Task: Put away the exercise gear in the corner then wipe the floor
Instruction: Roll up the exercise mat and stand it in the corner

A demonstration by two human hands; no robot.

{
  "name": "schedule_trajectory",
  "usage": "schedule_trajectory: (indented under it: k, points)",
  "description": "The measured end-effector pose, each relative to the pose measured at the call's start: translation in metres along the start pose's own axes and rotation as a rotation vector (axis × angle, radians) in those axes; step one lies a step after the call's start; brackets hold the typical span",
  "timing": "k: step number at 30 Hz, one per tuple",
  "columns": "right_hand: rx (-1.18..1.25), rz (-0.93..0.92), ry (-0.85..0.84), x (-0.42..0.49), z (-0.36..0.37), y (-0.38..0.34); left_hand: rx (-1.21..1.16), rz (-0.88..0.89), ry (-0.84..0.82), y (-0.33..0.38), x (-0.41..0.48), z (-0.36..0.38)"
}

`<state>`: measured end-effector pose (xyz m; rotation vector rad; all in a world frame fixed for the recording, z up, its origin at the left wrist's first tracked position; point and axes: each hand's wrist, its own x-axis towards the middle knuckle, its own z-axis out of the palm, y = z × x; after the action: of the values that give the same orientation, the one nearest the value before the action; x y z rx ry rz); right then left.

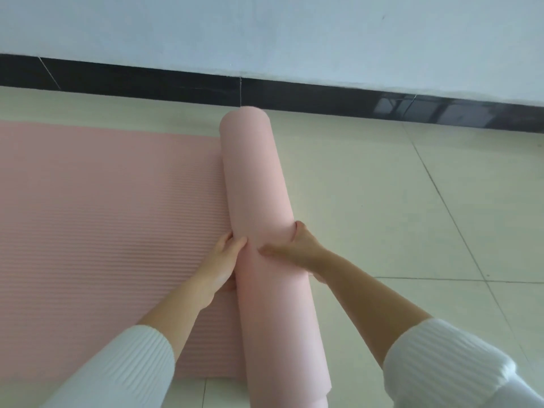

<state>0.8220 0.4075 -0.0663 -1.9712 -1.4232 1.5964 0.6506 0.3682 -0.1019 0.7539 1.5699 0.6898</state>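
Observation:
A pink exercise mat lies on the tiled floor, partly rolled. Its rolled part (259,184) forms a long thick cylinder running from near the wall toward me. The flat ribbed part (103,216) spreads out to the left. My left hand (223,260) holds the roll's left side where it meets the flat part, thumb on the roll. My right hand (297,245) grips the roll from the right, thumb across the top and fingers curled round the far side. Both sleeves are white.
Pale floor tiles (397,216) stretch to the right of the roll. A black skirting board (147,81) runs along the base of a white wall (265,30) just beyond the roll's far end.

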Motion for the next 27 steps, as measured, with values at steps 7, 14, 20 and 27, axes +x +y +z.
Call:
schedule_trajectory:
  k: [7, 14, 20, 27]
  points:
    - [0.131, 0.036, -0.061, -0.022, -0.071, 0.02, 0.009, -0.006, -0.114, 0.028, -0.026, 0.054]
    - [0.051, 0.119, -0.03, -0.046, -0.168, 0.082, 0.116, -0.055, -0.31, 0.038, -0.049, 0.168]
    - [0.091, 0.094, 0.06, -0.054, -0.208, 0.146, 0.314, -0.098, -0.242, 0.052, -0.023, 0.226]
    - [0.205, -0.043, 0.174, -0.047, -0.207, 0.176, -0.157, -0.147, -0.157, 0.034, 0.003, 0.262]
